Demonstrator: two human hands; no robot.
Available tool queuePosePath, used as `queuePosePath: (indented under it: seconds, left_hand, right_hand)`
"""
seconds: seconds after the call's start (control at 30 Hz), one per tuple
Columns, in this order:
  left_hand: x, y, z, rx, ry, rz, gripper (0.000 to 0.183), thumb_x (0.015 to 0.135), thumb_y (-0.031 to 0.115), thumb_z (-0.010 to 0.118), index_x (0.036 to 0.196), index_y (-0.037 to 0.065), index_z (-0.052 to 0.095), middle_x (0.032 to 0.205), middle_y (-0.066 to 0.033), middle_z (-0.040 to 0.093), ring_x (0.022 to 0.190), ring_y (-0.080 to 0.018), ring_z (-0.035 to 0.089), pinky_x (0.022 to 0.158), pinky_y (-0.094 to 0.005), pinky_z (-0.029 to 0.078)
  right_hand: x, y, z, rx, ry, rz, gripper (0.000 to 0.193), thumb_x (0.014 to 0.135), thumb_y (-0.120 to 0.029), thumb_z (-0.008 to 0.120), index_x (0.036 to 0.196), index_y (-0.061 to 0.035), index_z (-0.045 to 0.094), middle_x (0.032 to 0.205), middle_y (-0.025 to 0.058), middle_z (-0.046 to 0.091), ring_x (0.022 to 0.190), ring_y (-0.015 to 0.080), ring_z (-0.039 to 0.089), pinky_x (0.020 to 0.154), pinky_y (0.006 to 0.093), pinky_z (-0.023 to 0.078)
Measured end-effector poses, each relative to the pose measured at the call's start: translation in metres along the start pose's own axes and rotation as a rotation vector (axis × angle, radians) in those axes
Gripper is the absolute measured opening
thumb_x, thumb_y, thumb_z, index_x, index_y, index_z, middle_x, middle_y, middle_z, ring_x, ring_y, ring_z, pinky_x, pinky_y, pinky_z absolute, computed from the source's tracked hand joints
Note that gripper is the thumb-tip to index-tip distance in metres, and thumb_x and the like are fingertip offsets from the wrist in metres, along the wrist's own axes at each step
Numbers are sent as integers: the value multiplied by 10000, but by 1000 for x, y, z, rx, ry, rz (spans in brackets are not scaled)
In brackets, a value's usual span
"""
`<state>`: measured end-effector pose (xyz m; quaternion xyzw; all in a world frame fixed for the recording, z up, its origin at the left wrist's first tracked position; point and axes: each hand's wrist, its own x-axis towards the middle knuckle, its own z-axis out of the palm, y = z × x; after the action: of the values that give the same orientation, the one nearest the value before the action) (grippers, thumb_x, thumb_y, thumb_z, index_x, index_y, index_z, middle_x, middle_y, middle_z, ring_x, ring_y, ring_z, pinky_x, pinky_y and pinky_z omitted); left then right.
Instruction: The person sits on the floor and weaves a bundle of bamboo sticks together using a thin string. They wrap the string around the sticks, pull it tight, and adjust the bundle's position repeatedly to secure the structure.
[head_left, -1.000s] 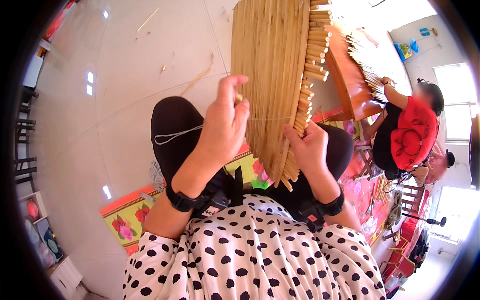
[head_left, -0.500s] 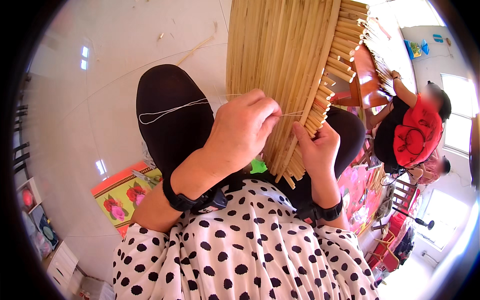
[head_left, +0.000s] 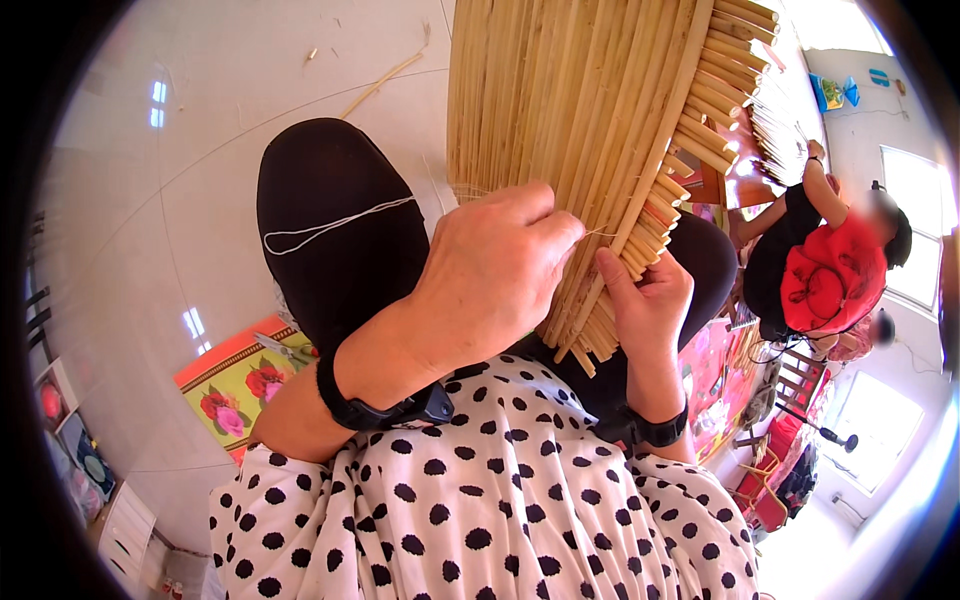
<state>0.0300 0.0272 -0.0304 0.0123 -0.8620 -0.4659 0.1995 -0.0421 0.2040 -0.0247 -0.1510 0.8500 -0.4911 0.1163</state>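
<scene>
Across my knees leans a mat of tan reed stalks (head_left: 545,110), with a long flat strip (head_left: 655,130) running near its cut ends. My right hand (head_left: 650,300) grips the mat's right edge close to the lower corner, thumb on top and fingers partly behind the stalks. Just left of it, my left hand (head_left: 500,270) is closed in a pinch on a thin pale thread (head_left: 340,220). The thread runs taut from my fingertips to the strip, and a loose loop of it lies over my dark-clad left knee. Whether a needle is in the pinch is hidden.
Scissors (head_left: 280,347) lie on a flowered mat (head_left: 235,400) on the tiled floor at left. A loose stalk (head_left: 385,83) rests beyond my left knee. At right, a person in red (head_left: 830,270) reaches toward a table bearing another bundle of stalks (head_left: 775,130).
My left hand has shifted slightly right, closer to the strip, and the thread span there is shorter. The reed mat and my right hand appear a little further right.
</scene>
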Motion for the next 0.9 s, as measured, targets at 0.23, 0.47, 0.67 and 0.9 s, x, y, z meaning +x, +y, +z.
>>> queuePosePath:
  seconds: [0.23,0.47,0.67,0.9]
  left_hand:
    - [1,0,5,19,14,11,114,751,10,707,852,36,662,701,-85,530,634,-281,584,537,-370,467]
    - [3,0,8,36,5,29,113,745,6,708,843,38,661,689,-84,530,618,-276,580,526,-370,462]
    - [5,2,9,51,-9,20,107,742,2,707,833,35,659,689,-82,535,615,-276,580,525,-370,460]
    - [6,5,8,46,-19,21,106,741,-5,701,829,31,657,696,-81,544,621,-275,585,533,-368,465]
  right_hand:
    - [0,2,-3,-23,-6,-5,162,835,-48,720,978,19,686,708,-36,636,614,-2,484,532,178,400]
    - [0,5,-4,-4,-7,-20,155,836,-60,720,967,17,685,690,-39,619,601,-5,462,521,183,388]
    - [2,9,-7,-31,-18,-24,167,825,-72,729,961,15,683,684,-37,625,596,1,459,521,190,391]
    - [2,7,-7,-36,-9,-28,167,819,-61,723,961,16,680,679,-18,632,599,4,463,525,194,399]
